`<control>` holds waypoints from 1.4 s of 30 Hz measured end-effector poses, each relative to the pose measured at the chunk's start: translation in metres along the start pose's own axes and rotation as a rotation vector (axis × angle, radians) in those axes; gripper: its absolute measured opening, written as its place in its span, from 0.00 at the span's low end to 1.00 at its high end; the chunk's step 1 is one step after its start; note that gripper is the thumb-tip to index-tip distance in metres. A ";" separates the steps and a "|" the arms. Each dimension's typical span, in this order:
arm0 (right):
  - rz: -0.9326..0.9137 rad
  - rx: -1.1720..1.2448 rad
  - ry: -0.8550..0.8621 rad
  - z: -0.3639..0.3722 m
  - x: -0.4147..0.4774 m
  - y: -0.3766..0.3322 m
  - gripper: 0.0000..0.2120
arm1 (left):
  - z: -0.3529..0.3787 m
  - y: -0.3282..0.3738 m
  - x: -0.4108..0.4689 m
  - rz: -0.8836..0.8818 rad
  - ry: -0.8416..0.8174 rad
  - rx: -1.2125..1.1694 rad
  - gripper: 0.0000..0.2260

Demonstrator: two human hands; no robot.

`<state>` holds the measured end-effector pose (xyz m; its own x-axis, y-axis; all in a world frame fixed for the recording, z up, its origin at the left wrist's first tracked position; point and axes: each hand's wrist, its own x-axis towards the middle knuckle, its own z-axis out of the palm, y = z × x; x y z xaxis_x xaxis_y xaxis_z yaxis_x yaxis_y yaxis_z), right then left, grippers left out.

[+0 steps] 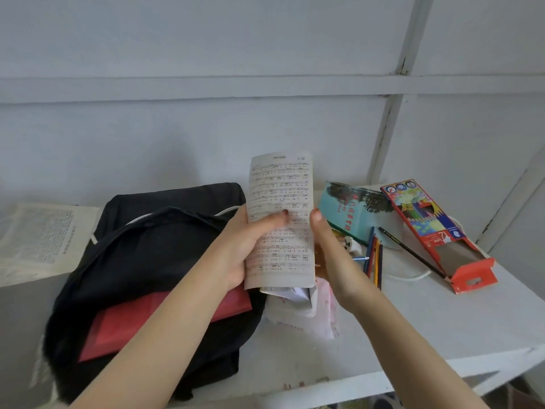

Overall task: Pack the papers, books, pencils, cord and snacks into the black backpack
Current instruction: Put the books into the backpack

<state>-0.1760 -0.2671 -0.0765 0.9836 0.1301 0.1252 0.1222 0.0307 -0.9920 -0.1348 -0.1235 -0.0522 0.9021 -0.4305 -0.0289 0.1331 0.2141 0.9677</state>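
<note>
A folded sheet of printed music paper (280, 202) stands upright above the table, held between my left hand (250, 246) on its left edge and my right hand (330, 255) on its right edge. The black backpack (153, 261) lies to the left, with a red flat book (124, 326) on it under my left forearm. A teal book (348, 211) lies behind my right hand. Several coloured pencils (374, 258), a black pencil (413, 252) and a white cord (413, 276) with its plug (352, 245) lie on the right. White and pink packets (306, 308) sit below the paper.
A red pencil box (436, 231) lies open at the right of the white table (413, 329). An open printed book or paper (38, 237) rests at the far left. A grey panelled wall (206, 113) stands right behind. The table's front edge runs along the bottom right.
</note>
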 end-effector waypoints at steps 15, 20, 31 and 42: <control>0.353 0.527 0.111 -0.048 -0.004 -0.001 0.12 | -0.022 -0.009 -0.003 -0.135 0.198 0.233 0.29; 0.275 0.342 0.207 -0.069 -0.004 0.000 0.40 | -0.028 -0.013 -0.009 -0.141 0.211 0.209 0.36; 0.227 0.133 0.111 -0.099 -0.006 -0.009 0.40 | -0.030 -0.016 -0.004 -0.170 0.282 0.234 0.31; -0.005 -0.305 -0.177 -0.047 -0.014 -0.034 0.56 | -0.027 -0.016 -0.001 -0.159 0.256 0.258 0.54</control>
<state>-0.1880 -0.3162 -0.0454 0.9478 0.3015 0.1040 0.1872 -0.2620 -0.9467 -0.1267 -0.1028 -0.0744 0.9560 -0.2015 -0.2133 0.2012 -0.0790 0.9764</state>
